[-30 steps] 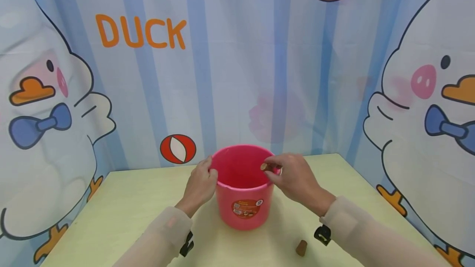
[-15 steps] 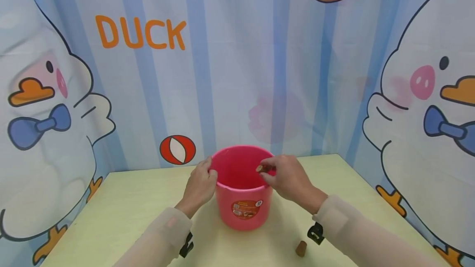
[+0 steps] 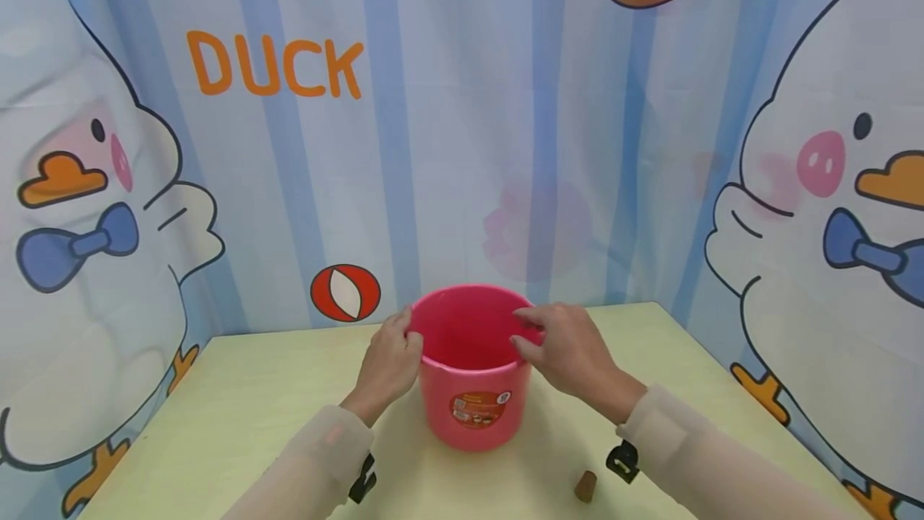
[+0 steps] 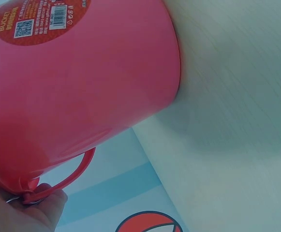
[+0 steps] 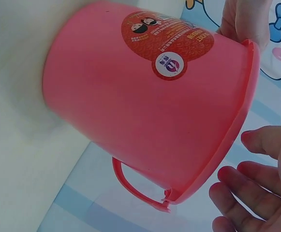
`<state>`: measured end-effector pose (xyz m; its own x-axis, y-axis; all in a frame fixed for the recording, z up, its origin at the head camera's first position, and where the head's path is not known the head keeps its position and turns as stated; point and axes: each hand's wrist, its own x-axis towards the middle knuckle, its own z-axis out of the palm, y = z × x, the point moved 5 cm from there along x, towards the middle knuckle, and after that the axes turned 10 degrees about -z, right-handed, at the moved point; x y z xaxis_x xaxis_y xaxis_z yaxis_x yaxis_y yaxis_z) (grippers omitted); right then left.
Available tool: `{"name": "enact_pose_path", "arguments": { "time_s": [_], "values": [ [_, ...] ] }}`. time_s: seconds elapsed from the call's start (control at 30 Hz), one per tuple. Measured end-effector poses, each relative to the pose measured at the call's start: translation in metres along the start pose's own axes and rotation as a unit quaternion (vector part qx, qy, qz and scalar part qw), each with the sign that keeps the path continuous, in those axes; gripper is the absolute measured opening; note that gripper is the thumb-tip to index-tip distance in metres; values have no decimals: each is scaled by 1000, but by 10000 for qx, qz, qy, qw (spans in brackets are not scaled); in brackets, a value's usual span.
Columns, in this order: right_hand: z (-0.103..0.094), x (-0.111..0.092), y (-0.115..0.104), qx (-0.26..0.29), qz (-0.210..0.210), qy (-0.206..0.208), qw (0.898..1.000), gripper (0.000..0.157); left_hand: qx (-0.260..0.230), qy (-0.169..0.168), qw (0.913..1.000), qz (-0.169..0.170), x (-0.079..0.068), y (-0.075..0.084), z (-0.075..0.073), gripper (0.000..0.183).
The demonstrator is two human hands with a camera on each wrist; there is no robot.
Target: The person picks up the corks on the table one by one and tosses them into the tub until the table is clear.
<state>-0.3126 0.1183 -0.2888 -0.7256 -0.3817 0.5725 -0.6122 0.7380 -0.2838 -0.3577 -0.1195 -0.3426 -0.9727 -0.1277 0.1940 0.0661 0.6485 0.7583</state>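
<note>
A pink bucket (image 3: 472,416) with a round red label stands upright on the pale table (image 3: 303,392). My left hand (image 3: 390,359) grips its left rim, thumb toward the inside; in the left wrist view the fingers (image 4: 53,205) lie around the spot where the red bail handle (image 4: 77,176) joins. At the right rim my right hand (image 3: 570,347) hovers with thumb and fingers spread apart, nothing between them. The right wrist view shows those fingers (image 5: 251,191) just off the rim. A small brown tapered cork (image 3: 585,486) lies near the front. The bucket's bottom inside is hidden.
A striped curtain (image 3: 462,119) with printed ducks closes off the back and both sides of the table. Dark wrist cameras sit at both cuffs, the right one (image 3: 622,461) above the cork.
My right hand moved left over the bucket's opening, then let go of a cork, which is out of sight now; the fingers have spread. The left hand and bucket stay put.
</note>
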Motion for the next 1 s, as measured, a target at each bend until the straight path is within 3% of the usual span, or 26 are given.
{"name": "enact_pose_path", "arguments": {
  "time_s": [0.73,1.0],
  "values": [
    [-14,-20,7,-20,-208,324,9993,27,36,-4,10000,-15,0,-1,2,59],
    [-18,-27,12,-102,-262,376,9989,32,40,0,10000,-5,2,-1,2,58]
  ]
}}
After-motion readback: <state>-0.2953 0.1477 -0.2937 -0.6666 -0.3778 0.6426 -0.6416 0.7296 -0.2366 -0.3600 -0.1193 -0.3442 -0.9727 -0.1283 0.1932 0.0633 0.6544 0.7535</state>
